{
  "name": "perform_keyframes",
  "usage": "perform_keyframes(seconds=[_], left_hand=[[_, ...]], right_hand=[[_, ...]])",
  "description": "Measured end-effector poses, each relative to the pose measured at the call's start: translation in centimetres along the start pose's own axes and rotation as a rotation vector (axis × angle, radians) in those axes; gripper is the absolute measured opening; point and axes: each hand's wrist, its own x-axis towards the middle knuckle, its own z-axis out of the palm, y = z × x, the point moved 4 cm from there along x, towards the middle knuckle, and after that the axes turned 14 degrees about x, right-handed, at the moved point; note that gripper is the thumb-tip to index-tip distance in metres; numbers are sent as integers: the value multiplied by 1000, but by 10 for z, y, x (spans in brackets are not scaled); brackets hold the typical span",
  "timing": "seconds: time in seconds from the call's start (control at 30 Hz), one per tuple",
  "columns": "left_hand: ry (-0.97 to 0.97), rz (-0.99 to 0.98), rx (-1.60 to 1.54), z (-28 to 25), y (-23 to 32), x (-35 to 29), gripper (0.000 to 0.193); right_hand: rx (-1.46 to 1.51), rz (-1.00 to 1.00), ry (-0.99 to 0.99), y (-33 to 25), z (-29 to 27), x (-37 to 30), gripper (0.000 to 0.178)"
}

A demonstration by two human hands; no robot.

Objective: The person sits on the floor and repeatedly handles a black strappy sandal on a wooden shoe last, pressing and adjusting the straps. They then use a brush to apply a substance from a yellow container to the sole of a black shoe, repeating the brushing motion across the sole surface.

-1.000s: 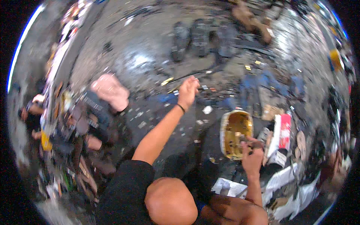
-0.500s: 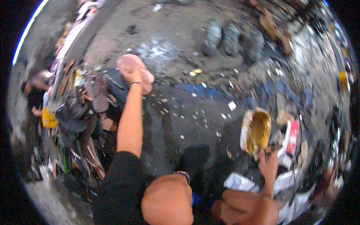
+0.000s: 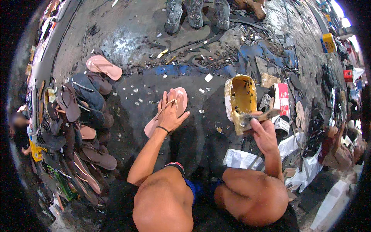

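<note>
A pink flip-flop [image 3: 181,97] with a thin strap lies sole-down on the dark floor in front of me. My left hand [image 3: 169,115] rests on top of it, fingers spread over the strap and thumb stretched past its edge. On the right, my right hand [image 3: 264,133] grips a brush [image 3: 266,115] with a flat wooden handle. Its pale yellow, caked head hangs by the near rim of a cut-open container [image 3: 232,94], which is coated yellow inside. A second pink flip-flop [image 3: 104,66] lies at the top of the pile on the left.
A heap of dark sandals [image 3: 83,96] fills the left side. Three grey soles [image 3: 195,15] lie at the back. A red and white carton [image 3: 281,99] stands right of the container, with papers [image 3: 241,158] nearer me. Scraps litter the floor.
My left hand has come back from the far left and is now over a pink flip-flop nearer me. My right hand has risen beside the container, and the brush now shows clearly. The view has shifted.
</note>
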Motion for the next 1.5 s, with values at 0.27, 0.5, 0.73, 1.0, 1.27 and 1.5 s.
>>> perform_keyframes(seconds=[0.27,0.5,0.73,1.0,1.27,1.5], left_hand=[[-344,-233,-2317,-77,33,27,49],[-292,-179,-2271,-79,39,2,60],[-245,-8,-2205,-92,27,16,69],[-201,-187,-2228,-100,42,2,66],[-100,-105,-2309,-112,36,21,71],[0,-211,-2333,-77,-23,24,70]], right_hand=[[-420,-835,-323,-36,142,67,31],[-601,-902,-98,-43,127,93,22],[-409,-689,-330,-38,128,52,26],[-418,-718,4,-60,103,103,23],[-294,-754,-221,-56,108,99,23],[-246,-384,-722,25,124,17,17]])
